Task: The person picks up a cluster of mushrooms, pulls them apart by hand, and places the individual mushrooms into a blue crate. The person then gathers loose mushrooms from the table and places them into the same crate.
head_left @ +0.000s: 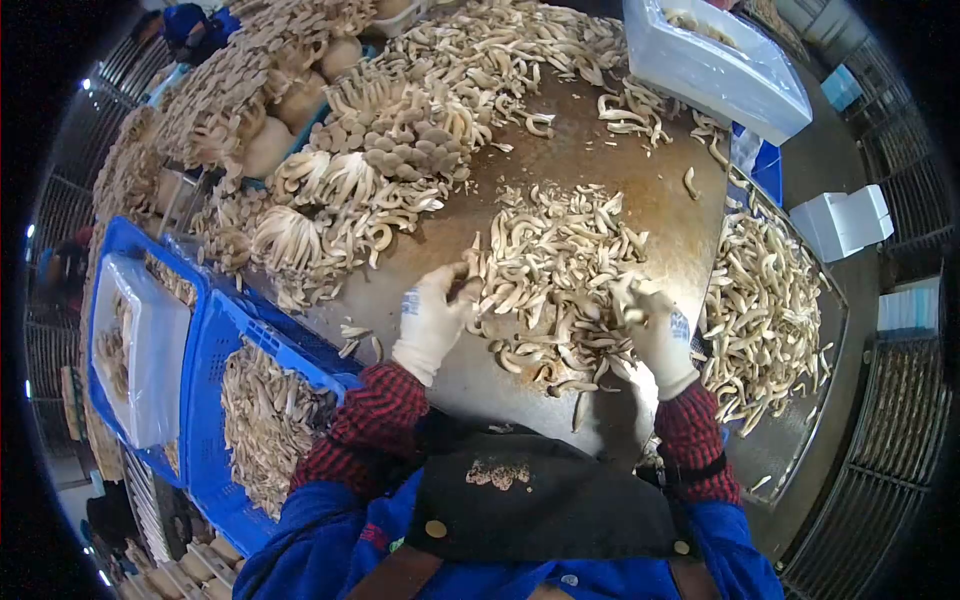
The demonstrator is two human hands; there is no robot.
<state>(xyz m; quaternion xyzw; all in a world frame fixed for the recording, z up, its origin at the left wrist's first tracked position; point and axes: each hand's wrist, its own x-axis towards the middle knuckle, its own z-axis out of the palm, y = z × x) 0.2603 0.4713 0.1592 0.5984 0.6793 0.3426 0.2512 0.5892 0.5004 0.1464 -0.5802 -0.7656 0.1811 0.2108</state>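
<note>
A loose pile of mushrooms, pale curved stems with grey-brown caps, lies spread on the metal table before me. At the pile's left edge is my left hand in a white glove, its fingers curled in a pinch with a pale mushroom at the tips. My right hand, gloved the same way, reaches over the pile's right side. Its fingers are bent together around a mushroom and slightly blurred. Some single mushrooms lie between my wrists near the table's front edge.
Clustered mushrooms are heaped at the left and back. Blue crates with mushrooms stand at lower left, one bearing a lined white box. Another lined box sits back right, above a mushroom-filled tray. A person is far left.
</note>
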